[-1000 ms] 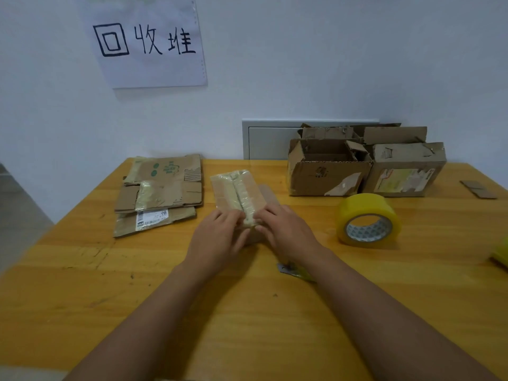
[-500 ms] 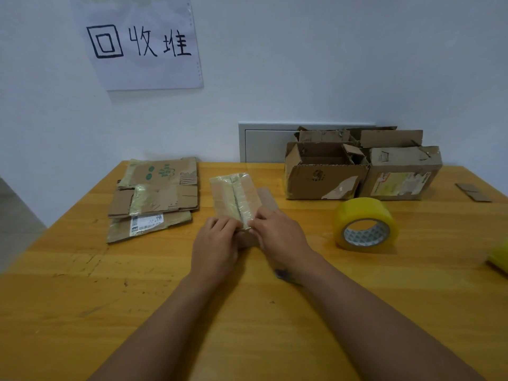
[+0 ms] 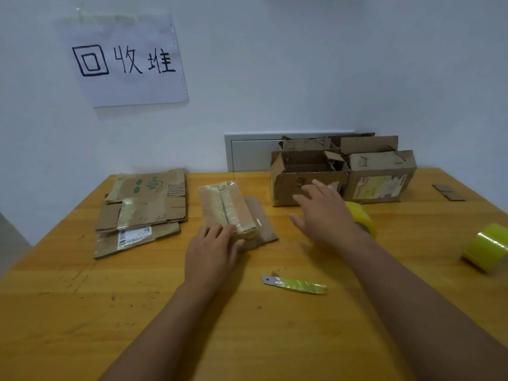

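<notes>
Flattening cartons for the pile; items as they lie.

Item: folded carton [image 3: 228, 209], taped, pressed flat on a loose cardboard sheet [image 3: 261, 221] at mid-surface. Its long axis runs away from the person, the far end leaning a little left.

Item: left hand [image 3: 211, 251]. Its grip is closed on the near end of the folded carton, fingers over the top and thumb at the near right corner.

Item: right hand [image 3: 327, 218]. The grip is wide open with fingers spread and holds nothing. It is raised off the surface and slightly blurred, well right of the folded carton.

Item: open cardboard box [image 3: 302, 185], upright, just ahead of the right fingertips. Touch cannot be told.

Governing relation: the stack of flattened cartons [image 3: 143, 210] lies directly left of the folded carton, on the left hand's side, across the carton's long axis. By this reading, a short sideways carry by the left hand alone would file it. The open box lies ahead of and closer to the right hand, which looks set to fetch it.

Other items:
- Closed box [image 3: 382, 177], beside the open one.
- Yellow tape roll [image 3: 362, 218], partly behind the right wrist.
- Second tape roll [image 3: 486, 247], at the right edge.
- Blade wrapped in yellow tape [image 3: 295, 284], lying between the forearms.
- Paper sign [image 3: 123, 59], on the wall.
- Wooden surface [image 3: 82, 312].
</notes>
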A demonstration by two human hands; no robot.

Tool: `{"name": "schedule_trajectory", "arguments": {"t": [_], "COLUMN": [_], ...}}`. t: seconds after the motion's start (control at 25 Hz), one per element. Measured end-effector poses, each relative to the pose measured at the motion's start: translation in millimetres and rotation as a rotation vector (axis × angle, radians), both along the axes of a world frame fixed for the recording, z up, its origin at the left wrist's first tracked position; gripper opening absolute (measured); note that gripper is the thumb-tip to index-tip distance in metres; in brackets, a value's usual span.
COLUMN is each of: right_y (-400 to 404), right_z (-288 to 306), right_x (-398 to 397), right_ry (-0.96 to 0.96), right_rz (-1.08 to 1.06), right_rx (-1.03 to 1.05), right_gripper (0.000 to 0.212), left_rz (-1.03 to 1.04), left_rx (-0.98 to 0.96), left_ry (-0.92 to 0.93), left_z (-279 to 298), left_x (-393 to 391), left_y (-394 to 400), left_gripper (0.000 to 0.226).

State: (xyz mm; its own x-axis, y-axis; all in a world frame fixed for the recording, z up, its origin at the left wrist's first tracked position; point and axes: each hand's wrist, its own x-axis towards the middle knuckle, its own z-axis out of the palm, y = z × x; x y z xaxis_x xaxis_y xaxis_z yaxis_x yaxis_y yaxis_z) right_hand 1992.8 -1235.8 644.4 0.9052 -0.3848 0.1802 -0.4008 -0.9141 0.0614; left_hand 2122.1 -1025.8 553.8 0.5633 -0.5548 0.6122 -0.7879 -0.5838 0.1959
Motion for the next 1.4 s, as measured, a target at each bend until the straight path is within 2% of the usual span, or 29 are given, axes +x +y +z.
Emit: {"name": "schedule_trajectory", "arguments": {"t": [0.08,0.16,0.48,0.64,0.88,0.92,1.0,1.08,1.24,1.32,1.4], "right_y": [-13,-17,-23,-20,-22,-25,-33,-36,-36,-44,-56], "right_z": [-2,-3,10,8,14,15,15,11,-11,-16,-16], "right_x": [-11,-19,-12,-15,-13,-14,-18,-21,-23,-29,-34], "right_ry": [0.155,0.223,0.275,0.193,0.031,-0.015,-0.203,-0.427,-0.575,-0.595,-0.540], "right_rz": [-0.112,-0.159,-0.230,-0.234,-0.189,-0.174,-0.150,-0.128,-0.143,-0.157,-0.165], "right_rx": [-0.016,-0.038,0.025,0.034,0.177,0.271,0.615,0.946,1.192,1.197,1.028], "right_gripper": [0.070,0.072,0.045,0.028,0.042,0.038,0.031,0.036,0.043,0.038,0.027], "left_rz": [0.040,0.089,0.187,0.215,0.214,0.212,0.205,0.209,0.206,0.208,0.203], "left_rx": [-0.024,-0.044,-0.060,-0.055,-0.068,-0.069,-0.072,-0.078,-0.080,-0.078,-0.079], "left_ry": [0.028,0.062,0.048,0.099,0.081,0.076,0.064,0.059,0.072,0.080,0.080], "left_z": [0,0,-3,-3,-5,-5,-6,-6,-6,-6,-6], "left_x": [1,1,6,8,8,8,8,7,7,7,7], "left_y": [-5,-14,-25,-30,-30,-30,-31,-31,-31,-30,-31], "left_gripper": [0.010,0.007,0.004,0.004,0.004,0.004,0.005,0.005,0.004,0.004,0.004]}}
